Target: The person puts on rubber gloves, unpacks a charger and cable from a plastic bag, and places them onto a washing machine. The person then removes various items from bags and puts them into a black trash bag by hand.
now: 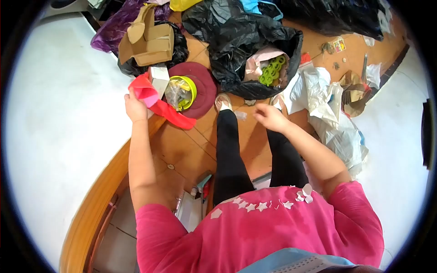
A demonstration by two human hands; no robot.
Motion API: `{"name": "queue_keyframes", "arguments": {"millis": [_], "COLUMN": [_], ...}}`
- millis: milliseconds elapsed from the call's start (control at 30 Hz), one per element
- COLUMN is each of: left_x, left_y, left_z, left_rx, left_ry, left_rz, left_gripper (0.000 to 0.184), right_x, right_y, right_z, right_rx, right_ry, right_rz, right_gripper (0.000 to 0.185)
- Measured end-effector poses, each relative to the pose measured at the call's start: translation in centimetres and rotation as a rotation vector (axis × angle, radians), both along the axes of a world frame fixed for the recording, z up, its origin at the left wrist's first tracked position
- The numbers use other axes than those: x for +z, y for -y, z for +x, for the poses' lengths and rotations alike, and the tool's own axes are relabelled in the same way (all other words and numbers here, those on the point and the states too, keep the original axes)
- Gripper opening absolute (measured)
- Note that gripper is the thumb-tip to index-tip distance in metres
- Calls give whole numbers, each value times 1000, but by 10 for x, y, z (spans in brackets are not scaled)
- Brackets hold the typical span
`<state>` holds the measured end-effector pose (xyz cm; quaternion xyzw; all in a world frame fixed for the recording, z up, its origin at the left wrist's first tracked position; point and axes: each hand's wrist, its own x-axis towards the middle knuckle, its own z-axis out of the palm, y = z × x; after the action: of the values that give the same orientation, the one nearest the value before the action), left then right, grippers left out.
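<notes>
My left hand [136, 108] is closed on a limp red sheet [175, 117], paper or plastic, whose pink underside shows in a fold. The strip hangs to the right, in front of a yellow-green bin [191, 93] with clear plastic in it. Right beside the sheet is a small white box [158, 79]; whether my fingers touch it is hidden. My right hand [271, 119] hovers above my right leg, its fingers loosely curled, and nothing shows in it. Ahead of it lies a black garbage bag [227, 68], its mouth showing pink paper and a green ringed plastic piece [271, 70].
A dark red round cushion [207, 91] lies under the bin. Behind is an open cardboard box [157, 43] on black plastic, near a purple bag [108, 38]. Crumpled white plastic [334, 123] spreads at right. A wooden-edged white surface [68, 113] borders the left.
</notes>
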<state>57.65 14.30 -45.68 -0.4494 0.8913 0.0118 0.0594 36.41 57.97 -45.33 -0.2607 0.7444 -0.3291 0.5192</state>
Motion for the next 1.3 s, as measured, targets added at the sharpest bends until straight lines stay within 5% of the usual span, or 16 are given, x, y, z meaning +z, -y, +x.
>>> {"name": "queue_keyframes", "arguments": {"millis": [233,367,467,567,633,667,700,833,933,967,1033,1067,1167,1300], "left_x": [119,163,163,152,141,126,110,115,122,123,118,117,111,118], "left_y": [-30,-105,-165,-217,-241,-248,-263,-308,-338,-347,-363,-370,-397,-411], "left_z": [-31,-56,-72,-91,-99,-96,-96,-122,-135,-139,-139,-140,-135,-140], "left_rx": [-81,-241,119,339,159,-256,-143,-296,-382,-400,-481,-561,-621,-694], "left_ry": [-212,-394,-741,-942,-791,-586,-698,-562,-477,-441,-351,-351,-321,-360], "left_rz": [1,301,885,1172,1073,711,853,827,952,1007,985,950,1012,1022], "left_gripper": [48,44,33,27,29,35,56,66,68,68,67,65,66,68], "right_x": [127,191,194,166,155,148,141,106,101,4,11,21,-36,-48], "right_y": [133,159,155,138,115,101,87,34,14,-20,-26,-32,-43,-33], "right_z": [4,11,14,17,8,5,1,-9,-38,-8,-9,-14,-7,-2], "right_rx": [111,36,43,10,55,39,23,87,8,-146,-934,-1133,-988,-1113], "right_ry": [19,35,-28,-286,-219,-228,-237,-314,125,147,728,985,1083,1159], "right_rz": [-543,-812,-793,-701,-376,-336,-295,-52,212,248,-124,-126,-310,-303], "right_gripper": [30,38,38,39,38,36,35,34,34,34,35,36,38,43]}}
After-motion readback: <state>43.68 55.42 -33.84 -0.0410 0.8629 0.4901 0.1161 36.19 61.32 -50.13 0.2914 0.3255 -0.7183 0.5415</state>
